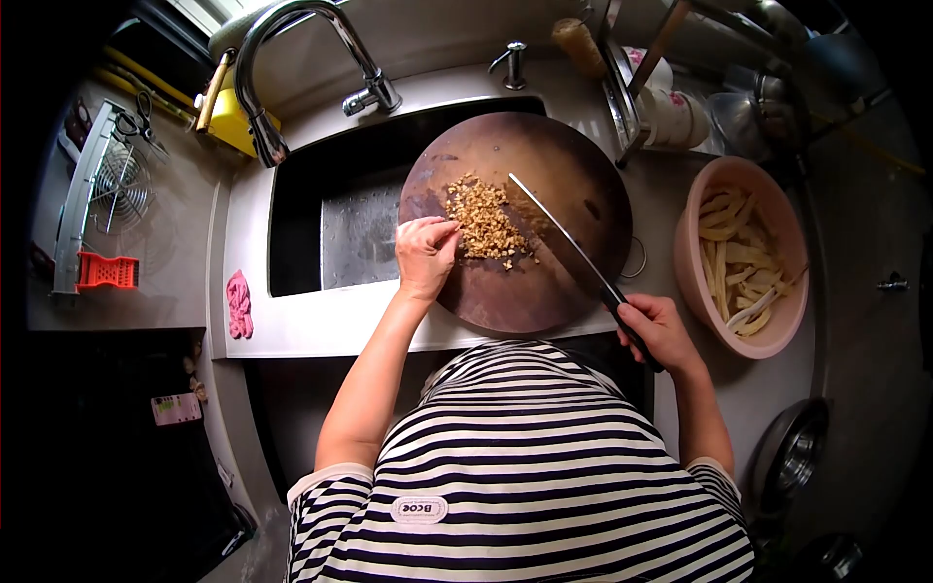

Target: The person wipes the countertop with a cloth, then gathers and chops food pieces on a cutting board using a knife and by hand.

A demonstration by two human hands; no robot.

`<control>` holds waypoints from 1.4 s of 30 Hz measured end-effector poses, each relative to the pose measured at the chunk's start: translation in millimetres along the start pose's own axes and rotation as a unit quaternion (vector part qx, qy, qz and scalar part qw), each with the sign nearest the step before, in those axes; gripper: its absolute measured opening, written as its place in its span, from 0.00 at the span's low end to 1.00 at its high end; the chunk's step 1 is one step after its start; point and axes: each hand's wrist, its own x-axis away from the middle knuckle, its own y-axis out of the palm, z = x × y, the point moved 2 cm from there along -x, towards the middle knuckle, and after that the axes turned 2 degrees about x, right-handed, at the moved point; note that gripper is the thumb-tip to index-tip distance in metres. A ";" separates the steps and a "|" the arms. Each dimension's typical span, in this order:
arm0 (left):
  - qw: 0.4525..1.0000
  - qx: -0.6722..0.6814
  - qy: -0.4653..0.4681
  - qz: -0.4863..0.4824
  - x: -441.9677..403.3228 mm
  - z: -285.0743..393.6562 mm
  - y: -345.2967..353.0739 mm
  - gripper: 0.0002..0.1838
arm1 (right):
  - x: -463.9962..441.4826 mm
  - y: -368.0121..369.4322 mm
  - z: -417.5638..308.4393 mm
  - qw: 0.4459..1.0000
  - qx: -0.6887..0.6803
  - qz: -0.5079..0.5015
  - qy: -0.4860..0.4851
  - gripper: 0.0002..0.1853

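Observation:
A round dark wooden chopping board [505, 301] lies across the right part of the sink. On it is a heap of finely chopped light-brown bits [483, 216], perhaps nuts. At the heap's left edge is my left hand [426, 255], its fingertips pinched together; what is between them, if anything, is too small to name. My right hand [657, 330] is wrapped around the black handle of a kitchen knife [573, 243]. The blade is seen nearly edge-on, pointing up and left over the board, with its tip to the right of the heap.
Behind the board stands a chrome faucet [255, 68] over the sink [360, 233]. To the right, a pink basin [692, 253] holds pale strips. A soap dispenser [513, 66], a dish rack with bowls [671, 119], a pink cloth [239, 306] and a red grater-like item [107, 271] surround the workspace.

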 end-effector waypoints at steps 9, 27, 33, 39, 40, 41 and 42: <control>0.987 0.074 -0.025 -0.142 1.3 14.6 8.9 0.16 | 3.3 0.4 -5.3 0.999 -0.005 0.029 -0.017 0.12; 0.397 0.813 -0.394 -0.163 4.4 57.0 4.9 0.55 | -16.1 43.2 11.2 0.802 0.472 0.176 -0.321 0.20; 0.401 0.799 -0.429 -0.129 15.5 50.4 -7.4 0.57 | -29.4 26.1 35.6 0.715 0.574 0.262 -0.301 0.22; 0.564 0.687 -0.399 -0.227 13.9 50.0 0.8 0.64 | -6.2 42.8 2.6 0.709 0.556 0.208 -0.380 0.23; 0.580 0.675 -0.393 -0.230 13.9 51.9 0.9 0.64 | -4.7 45.5 2.4 0.711 0.558 0.201 -0.377 0.23; 0.597 0.663 -0.387 -0.232 13.9 53.3 -0.2 0.64 | -4.0 47.3 2.3 0.713 0.559 0.193 -0.375 0.23; 0.615 0.649 -0.381 -0.233 14.7 52.3 -0.9 0.64 | -6.5 45.7 6.3 0.703 0.571 0.206 -0.370 0.23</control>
